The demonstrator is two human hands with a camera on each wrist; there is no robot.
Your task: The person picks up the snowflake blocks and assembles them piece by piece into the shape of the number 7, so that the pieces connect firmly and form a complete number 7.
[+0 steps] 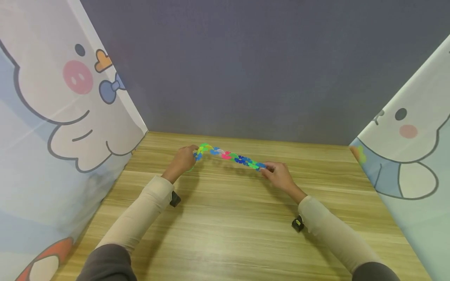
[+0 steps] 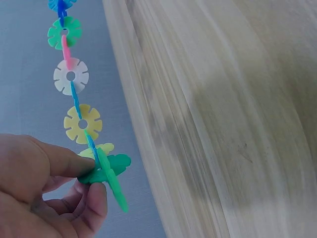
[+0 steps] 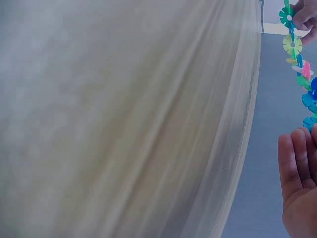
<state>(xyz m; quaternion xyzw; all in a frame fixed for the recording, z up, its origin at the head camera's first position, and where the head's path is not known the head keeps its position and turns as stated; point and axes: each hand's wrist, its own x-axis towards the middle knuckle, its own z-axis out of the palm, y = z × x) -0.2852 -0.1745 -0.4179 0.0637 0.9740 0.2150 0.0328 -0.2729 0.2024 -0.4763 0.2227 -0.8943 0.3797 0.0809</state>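
Observation:
A chain of slotted plastic flower discs (image 1: 226, 155) in blue, green, yellow, pink and white is stretched in the air between both hands, above the tabletop. My left hand (image 1: 183, 160) pinches its left end. Seen from the left wrist, thumb and fingers of that hand (image 2: 39, 183) grip a cluster of green discs (image 2: 118, 163), and a yellow disc (image 2: 74, 131) sits just beyond. My right hand (image 1: 279, 175) pinches a blue disc at the other end with thumb and finger. The right wrist view catches only part of this hand (image 3: 302, 183), below a blue disc (image 3: 309, 122).
The wood-grain table (image 1: 225, 230) lies beneath both arms. A dark grey panel (image 1: 239, 70) stands along its back edge. Cartoon-printed panels (image 1: 28, 164) rise at left and right. A small black device (image 1: 297, 223) sits by the right wrist, another (image 1: 175, 199) by the left.

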